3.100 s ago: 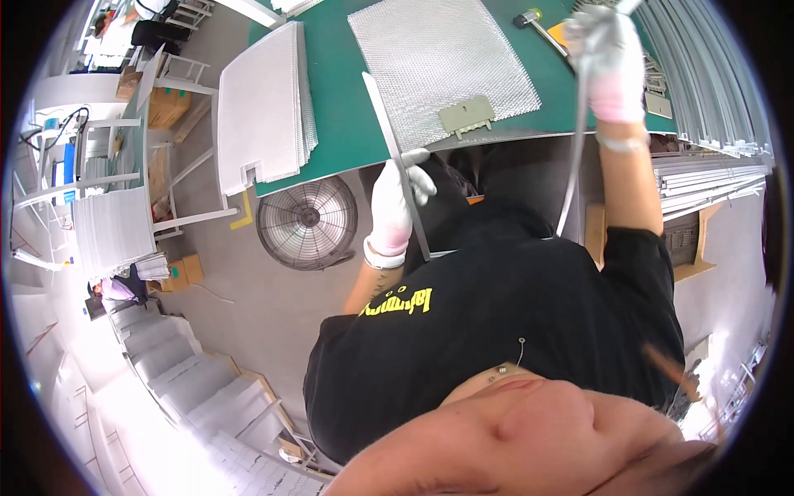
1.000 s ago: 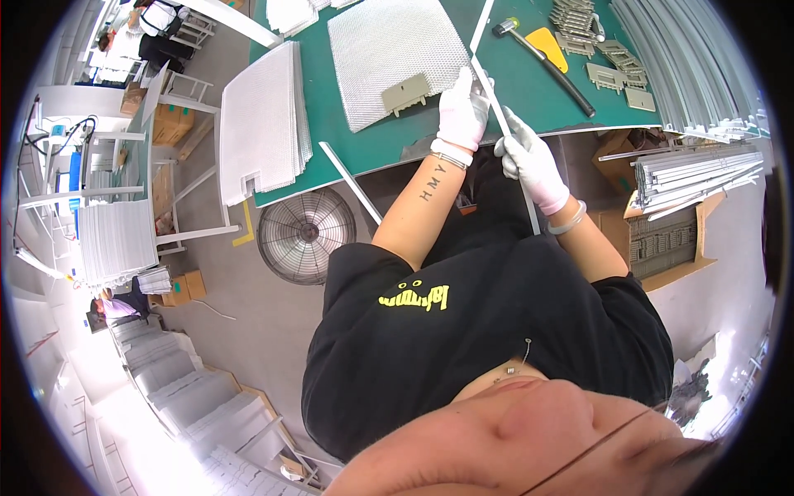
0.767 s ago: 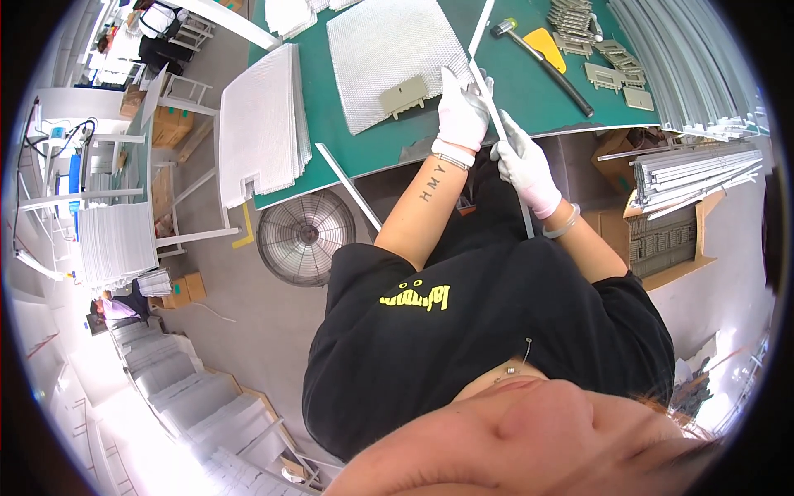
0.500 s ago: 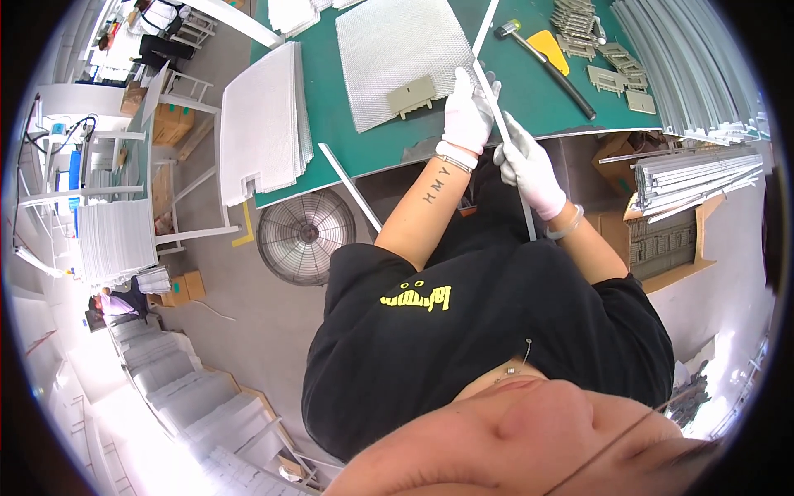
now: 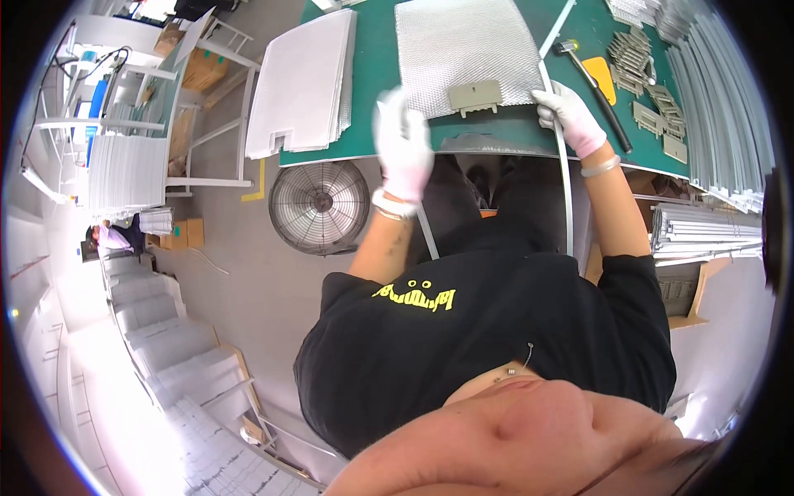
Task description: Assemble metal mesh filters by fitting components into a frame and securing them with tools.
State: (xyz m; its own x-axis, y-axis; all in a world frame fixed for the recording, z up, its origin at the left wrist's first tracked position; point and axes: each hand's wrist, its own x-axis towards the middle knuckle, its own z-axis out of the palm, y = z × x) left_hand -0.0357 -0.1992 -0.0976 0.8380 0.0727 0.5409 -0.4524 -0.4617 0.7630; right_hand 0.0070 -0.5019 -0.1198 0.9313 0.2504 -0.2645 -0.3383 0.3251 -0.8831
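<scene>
My right hand (image 5: 568,117), in a white glove, is closed round a long thin white strip (image 5: 566,194) at the table's front edge. The strip runs from the table down towards my lap. My left hand (image 5: 403,145), also gloved, is raised left of the mesh panel. Its fingers are smeared by motion. Another narrow white strip (image 5: 427,231) shows below my left wrist; its upper part is hidden there, so whether the hand holds it is unclear. On the silver mesh panel (image 5: 467,45), at its near edge, lies a beige notched plate (image 5: 475,97).
The green table (image 5: 374,83) bears a stack of white sheets (image 5: 298,83) at left. To the right lie a hammer (image 5: 595,87), a yellow piece (image 5: 599,78), several beige plates (image 5: 631,62) and long grey strips (image 5: 715,107). A round fan (image 5: 320,207) stands on the floor.
My left hand has left the strip beside my right hand and moved left. My right hand has moved farther right, still on its strip. The left strip now stands steeper, by my left wrist.
</scene>
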